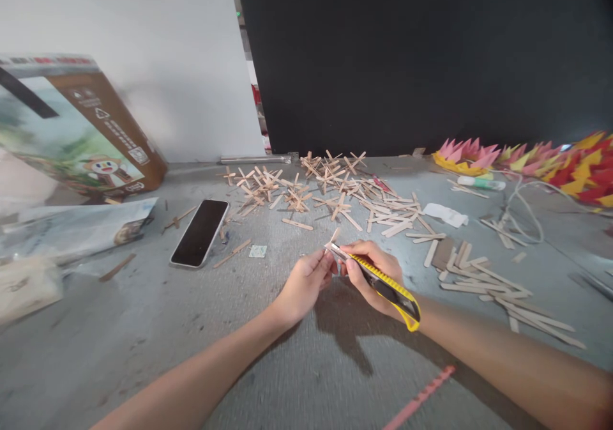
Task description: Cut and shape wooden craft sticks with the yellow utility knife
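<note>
Near the middle of the grey table, my left hand (306,283) is closed in a pinch on a wooden craft stick (334,236), whose upper end sticks out past the fingers. My right hand (371,270) is wrapped round a yellow and black box cutter (385,283). The cutter's front end lies against or very close to the stick; the exact contact is too small to tell. Beyond both hands lie many crossed craft sticks (272,187), heaped toward the back wall. Loose craft sticks (483,283) are scattered to the right of my right hand.
A phone (200,233) lies left of my hands, beside a small paper packet (258,251). A brown printed bag (110,136) stands at the far left. Folded paper pieces (589,168), a glue stick (481,183) and a white cable (524,209) sit at the right. A pink strip (421,398) lies in front.
</note>
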The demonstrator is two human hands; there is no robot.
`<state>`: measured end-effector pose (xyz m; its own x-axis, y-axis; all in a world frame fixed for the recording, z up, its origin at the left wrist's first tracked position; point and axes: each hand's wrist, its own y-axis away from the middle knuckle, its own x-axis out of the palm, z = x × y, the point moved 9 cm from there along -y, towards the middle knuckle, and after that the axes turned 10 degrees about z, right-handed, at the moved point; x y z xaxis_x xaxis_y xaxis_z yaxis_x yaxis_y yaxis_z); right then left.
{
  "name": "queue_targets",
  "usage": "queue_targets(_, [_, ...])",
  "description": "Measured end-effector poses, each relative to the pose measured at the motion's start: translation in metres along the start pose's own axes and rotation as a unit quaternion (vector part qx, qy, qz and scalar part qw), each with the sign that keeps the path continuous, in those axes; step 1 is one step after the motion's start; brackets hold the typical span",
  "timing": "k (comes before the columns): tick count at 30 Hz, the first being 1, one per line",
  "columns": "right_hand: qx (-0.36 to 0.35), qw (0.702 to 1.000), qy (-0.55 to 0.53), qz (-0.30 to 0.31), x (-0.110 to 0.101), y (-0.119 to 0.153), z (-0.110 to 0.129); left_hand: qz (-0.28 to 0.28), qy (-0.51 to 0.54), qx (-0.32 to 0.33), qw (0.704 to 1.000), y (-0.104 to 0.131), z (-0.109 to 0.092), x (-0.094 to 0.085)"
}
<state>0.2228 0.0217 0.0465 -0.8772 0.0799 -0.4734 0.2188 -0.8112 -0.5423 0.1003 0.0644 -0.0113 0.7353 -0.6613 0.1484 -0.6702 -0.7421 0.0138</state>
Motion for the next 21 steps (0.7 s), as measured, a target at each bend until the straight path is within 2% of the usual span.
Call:
queue_targets(11, [0.018,1.0,0.002,-0.007,-0.001,0.0,-0.002,-0.019,-0.008,-0.002,1.0,0.005,-0.003,-0.001])
queue_targets(17, [0.03,0.999,-0.009,-0.004,-0.001,0.001,-0.006,-0.007,-0.05,0.037,0.998,0.005,-0.007,0.0])
queue_targets(21, [0.031,0.999,0.002,-0.012,-0.001,0.002,-0.008,-0.037,-0.064,0.009,0.997,0.004,-0.003,-0.007])
